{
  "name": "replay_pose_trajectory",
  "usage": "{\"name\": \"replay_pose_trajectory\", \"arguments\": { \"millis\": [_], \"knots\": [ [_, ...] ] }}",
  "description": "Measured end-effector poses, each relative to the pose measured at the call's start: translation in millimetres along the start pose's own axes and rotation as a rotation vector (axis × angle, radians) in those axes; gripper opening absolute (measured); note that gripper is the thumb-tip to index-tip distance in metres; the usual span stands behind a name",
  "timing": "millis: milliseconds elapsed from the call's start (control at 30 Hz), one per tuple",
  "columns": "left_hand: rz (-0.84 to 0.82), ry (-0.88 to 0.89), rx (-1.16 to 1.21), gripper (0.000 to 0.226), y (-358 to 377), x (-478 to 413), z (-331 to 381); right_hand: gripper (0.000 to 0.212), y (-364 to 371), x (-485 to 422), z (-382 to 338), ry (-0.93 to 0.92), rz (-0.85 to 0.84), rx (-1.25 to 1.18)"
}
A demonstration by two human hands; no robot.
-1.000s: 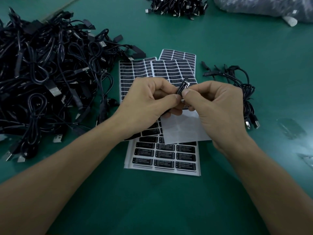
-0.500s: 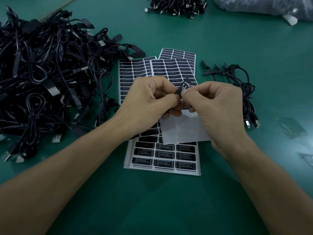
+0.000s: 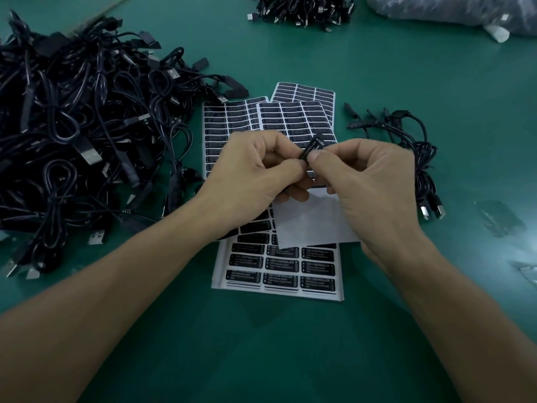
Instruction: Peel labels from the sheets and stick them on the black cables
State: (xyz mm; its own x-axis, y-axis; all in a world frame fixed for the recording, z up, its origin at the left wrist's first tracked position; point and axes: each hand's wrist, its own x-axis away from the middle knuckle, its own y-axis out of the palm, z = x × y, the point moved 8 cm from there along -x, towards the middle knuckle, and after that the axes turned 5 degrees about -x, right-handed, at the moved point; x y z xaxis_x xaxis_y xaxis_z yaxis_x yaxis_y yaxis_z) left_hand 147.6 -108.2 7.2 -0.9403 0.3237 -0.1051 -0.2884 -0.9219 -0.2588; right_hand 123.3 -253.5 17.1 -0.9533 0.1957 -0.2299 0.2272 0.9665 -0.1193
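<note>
**Item 1. Left hand** (image 3: 258, 175): just above centre of the head view. The fingers are curled in, and thumb and forefinger pinch the lower end of the controller block (image 3: 317, 140).

**Item 2. Right hand** (image 3: 369, 187): at 3 o'clock of the left hand, thumb tips touching. The fingers are curled and the thumb presses the same block from the right.

**Item 3. Controller block**: a slim black piece of a cable, held tilted above the sheets between both hands. Its upper end points to 1 o'clock. The white print on its face looks like a label (image 3: 311, 148), though it is too small to tell whether this lies flat.

**Item 4. Label sheets** (image 3: 279, 269): several overlapping sheets on the green table (image 3: 261, 344), running from 12 to 6 o'clock under the hands. Rows of black labels are printed on them.

**Item 5. Blank white sheet** (image 3: 308, 225): on top of the label sheets, at 6 o'clock of the hands.

**Item 6. Large cable heap** (image 3: 81, 135): at 9 o'clock, a tangle of black leads with metal plugs.

**Item 7. Small cable bundle** (image 3: 418, 158): at 3 o'clock, just beside the right hand.

**Item 8. Far cable pile** (image 3: 302, 10): at 12 o'clock, at the top edge.

**Item 9. Plastic bag** (image 3: 465, 10): at 1 o'clock, in the top corner.
</note>
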Motion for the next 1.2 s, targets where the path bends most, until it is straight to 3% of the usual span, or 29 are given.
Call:
{"name": "replay_pose_trajectory", "arguments": {
  "millis": [1200],
  "knots": [
    [-0.146, 0.001, 0.035, 0.008, 0.8, -3.1, -4.9, 0.013, 0.8, -1.6, 3.0, 0.043, -0.079, -0.083]
  ]
}}
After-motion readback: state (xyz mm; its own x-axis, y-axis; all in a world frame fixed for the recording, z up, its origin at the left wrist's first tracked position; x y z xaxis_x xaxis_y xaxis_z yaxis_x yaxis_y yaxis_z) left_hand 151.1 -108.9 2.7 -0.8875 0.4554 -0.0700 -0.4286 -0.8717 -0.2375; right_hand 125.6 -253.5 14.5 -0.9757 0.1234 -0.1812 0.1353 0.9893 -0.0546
